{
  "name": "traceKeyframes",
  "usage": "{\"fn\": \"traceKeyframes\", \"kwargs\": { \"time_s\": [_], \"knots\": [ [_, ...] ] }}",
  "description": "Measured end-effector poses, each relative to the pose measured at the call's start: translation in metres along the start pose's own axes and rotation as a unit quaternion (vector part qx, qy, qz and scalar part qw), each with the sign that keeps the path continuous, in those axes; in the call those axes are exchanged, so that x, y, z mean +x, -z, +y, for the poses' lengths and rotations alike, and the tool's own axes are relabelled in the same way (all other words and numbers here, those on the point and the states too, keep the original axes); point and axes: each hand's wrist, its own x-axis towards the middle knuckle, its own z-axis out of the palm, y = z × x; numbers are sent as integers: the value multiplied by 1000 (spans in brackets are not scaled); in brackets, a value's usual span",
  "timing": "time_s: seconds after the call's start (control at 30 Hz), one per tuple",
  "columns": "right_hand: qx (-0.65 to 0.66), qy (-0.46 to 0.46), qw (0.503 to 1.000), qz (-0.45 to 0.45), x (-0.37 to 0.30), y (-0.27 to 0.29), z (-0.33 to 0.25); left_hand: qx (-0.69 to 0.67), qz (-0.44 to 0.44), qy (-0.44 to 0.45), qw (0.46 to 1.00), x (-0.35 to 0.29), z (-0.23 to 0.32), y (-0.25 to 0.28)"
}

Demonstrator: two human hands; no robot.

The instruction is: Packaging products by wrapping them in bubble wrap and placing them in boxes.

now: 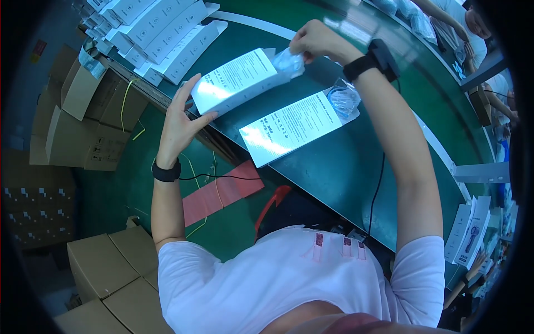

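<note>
My left hand (181, 119) grips the closed end of a long white carton (236, 80), thumb along the near side and fingers on the far side. At the carton's open end, a clear plastic bag (289, 64) sticks partway out. My right hand (320, 42) is closed on the bag's outer edge; what the bag contains cannot be made out. Just nearer on the green tabletop lies a second white carton (292, 128). From its open end shows a clear bag with a coiled pale cable (343, 99).
Stacked white cartons (161, 33) fill the table's far left. Brown cardboard boxes (111, 261) stand on the floor at left, near a red mat (222, 192). A black cord (378, 189) runs across the table at right. Other people work along the right side, by more white cartons (467, 231).
</note>
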Motion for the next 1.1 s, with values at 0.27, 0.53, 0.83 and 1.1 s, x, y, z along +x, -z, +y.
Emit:
{"fn": "traceKeyframes", "kwargs": {
  "time_s": [0.27, 0.53, 0.83, 1.1],
  "knots": [
    [112, 46, 991, -58, -26, -2, -9, -58, -14, 24, 998, 1, -2, -9],
    [-189, -89, 977, 44, -115, 62, 44, -44, -18, 27, 999, -2, 0, -9],
    [157, -103, 981, 38, -154, 18, 78, 8, -29, -15, 999, -10, 15, -22],
    [132, -100, 984, -72, -154, -5, 54, 148, -55, -155, 975, -10, 71, -36]
  ]
}}
